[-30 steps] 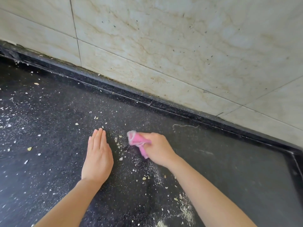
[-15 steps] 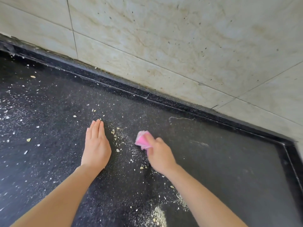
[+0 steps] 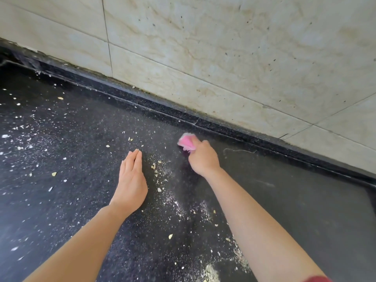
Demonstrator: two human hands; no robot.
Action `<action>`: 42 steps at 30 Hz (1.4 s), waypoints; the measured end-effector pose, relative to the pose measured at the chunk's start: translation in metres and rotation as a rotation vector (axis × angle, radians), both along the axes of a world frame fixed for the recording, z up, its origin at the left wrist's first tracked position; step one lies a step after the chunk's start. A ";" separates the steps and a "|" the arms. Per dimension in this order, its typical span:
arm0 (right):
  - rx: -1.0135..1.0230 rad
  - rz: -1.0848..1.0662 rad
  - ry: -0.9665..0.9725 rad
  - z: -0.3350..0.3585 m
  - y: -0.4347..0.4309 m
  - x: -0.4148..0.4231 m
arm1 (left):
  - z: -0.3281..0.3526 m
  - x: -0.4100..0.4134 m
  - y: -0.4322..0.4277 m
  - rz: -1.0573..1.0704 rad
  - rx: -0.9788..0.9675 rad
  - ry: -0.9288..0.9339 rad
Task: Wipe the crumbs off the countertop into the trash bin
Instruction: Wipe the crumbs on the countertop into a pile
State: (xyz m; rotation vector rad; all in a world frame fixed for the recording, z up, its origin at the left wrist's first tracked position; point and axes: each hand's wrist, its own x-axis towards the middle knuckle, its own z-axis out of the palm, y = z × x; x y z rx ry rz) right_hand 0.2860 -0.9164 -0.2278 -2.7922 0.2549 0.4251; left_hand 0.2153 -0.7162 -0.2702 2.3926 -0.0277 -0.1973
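Head view: right hand [image 3: 203, 159] clenched on pink cloth [image 3: 186, 143] near tabletop's back edge. Left hand [image 3: 132, 180] flat, released, walling crumbs [image 3: 158, 174] mid-tabletop. Bin not visible. Best: press cloth flat, drag long overlapping strokes toward front edge, no flicking.

Pale crumbs [image 3: 160, 176] lie scattered over the dark speckled counter [image 3: 295, 200], thickest from nine to six o'clock; a pink cloth [image 3: 186, 143] sits bunched near center.
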 end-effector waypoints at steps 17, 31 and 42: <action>-0.012 -0.324 0.081 0.025 -0.107 -0.107 | 0.028 -0.126 0.038 0.034 0.197 0.097; 0.416 0.064 -0.022 0.036 -0.026 -0.182 | 0.021 -0.185 0.021 0.046 0.492 0.356; -0.092 -0.419 0.098 0.015 -0.157 -0.210 | 0.025 -0.181 0.016 0.012 0.582 0.438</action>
